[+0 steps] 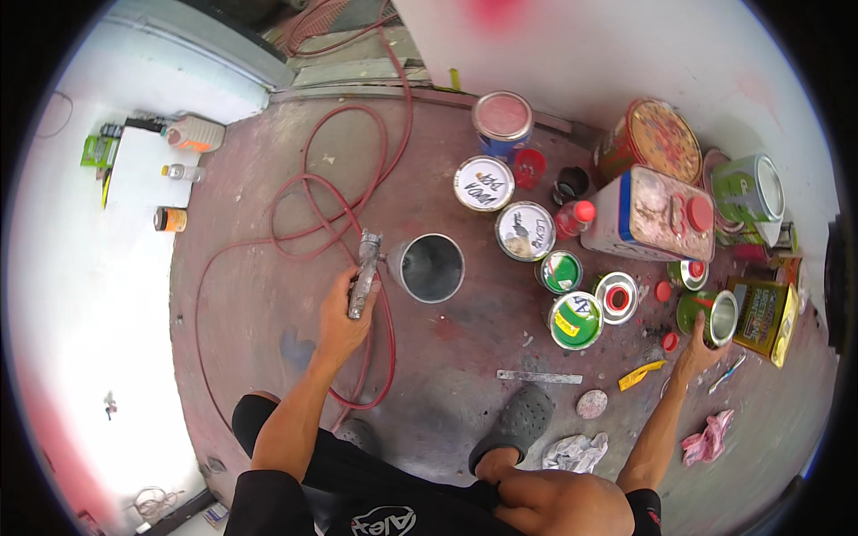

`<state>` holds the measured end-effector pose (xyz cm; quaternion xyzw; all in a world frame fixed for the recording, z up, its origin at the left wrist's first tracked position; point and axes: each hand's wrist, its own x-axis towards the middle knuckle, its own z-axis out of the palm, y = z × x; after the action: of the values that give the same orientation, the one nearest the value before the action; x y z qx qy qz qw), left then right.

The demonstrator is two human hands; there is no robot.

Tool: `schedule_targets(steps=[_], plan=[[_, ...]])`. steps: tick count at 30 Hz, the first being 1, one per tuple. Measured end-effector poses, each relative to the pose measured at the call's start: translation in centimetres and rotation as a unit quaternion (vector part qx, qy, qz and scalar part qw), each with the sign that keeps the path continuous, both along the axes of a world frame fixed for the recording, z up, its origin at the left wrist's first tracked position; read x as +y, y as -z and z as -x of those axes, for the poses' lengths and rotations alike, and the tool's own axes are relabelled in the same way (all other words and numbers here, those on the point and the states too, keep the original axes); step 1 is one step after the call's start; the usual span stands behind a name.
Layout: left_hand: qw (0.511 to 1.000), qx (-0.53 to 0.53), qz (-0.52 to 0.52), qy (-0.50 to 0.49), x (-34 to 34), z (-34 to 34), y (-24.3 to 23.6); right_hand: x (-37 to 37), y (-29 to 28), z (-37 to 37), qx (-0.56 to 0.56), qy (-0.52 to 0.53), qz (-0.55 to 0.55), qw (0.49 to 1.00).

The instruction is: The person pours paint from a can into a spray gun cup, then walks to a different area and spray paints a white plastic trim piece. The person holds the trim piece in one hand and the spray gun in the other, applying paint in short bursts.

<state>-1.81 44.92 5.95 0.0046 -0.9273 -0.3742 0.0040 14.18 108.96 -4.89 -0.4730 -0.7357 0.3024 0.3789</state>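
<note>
My left hand [344, 317] grips a paint-spattered spray gun [365, 272], which has a large open metal cup [431, 268] at its right side and the red hose beneath it. My right hand [695, 357] is closed on a small open green can [706, 317] with a bare metal inside, at the right of the group of containers. Near it lie a red cap [669, 342], a yellow crumpled strip [641, 374] and a can with a red ring [616, 297]. Two green-lidded cans [575, 320] stand between my hands.
Paint tins [483, 183], a large jug [648, 214] and a yellow tin [761, 317] line the right wall. Red hose [391, 143] loops toward a doorway. A steel ruler [539, 377] and rags [575, 451] lie by my feet. Bottles [183, 171] stand at the left.
</note>
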Motion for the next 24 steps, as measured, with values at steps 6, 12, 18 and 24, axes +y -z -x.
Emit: schedule_targets(steps=[6, 12, 18, 24], plan=[[0.998, -0.011, -0.053, -0.04, -0.9, -0.1, -2.2, -3.0, -5.5, -2.1, 0.096, 0.003, -0.02, 0.995], [0.989, -0.021, -0.131, -0.065, -3.5, -0.3, -2.2, -11.1, -14.6, -5.1, 0.072, -0.052, -0.008, 0.996], [0.998, 0.032, -0.026, 0.039, -5.9, -1.6, -0.5, -20.0, -22.1, -5.9, -0.017, -0.135, -0.022, 0.99], [0.981, -0.079, -0.166, 0.057, -8.9, -3.6, 0.2, -28.8, -26.2, 0.1, -0.036, -0.305, -0.183, 0.934]])
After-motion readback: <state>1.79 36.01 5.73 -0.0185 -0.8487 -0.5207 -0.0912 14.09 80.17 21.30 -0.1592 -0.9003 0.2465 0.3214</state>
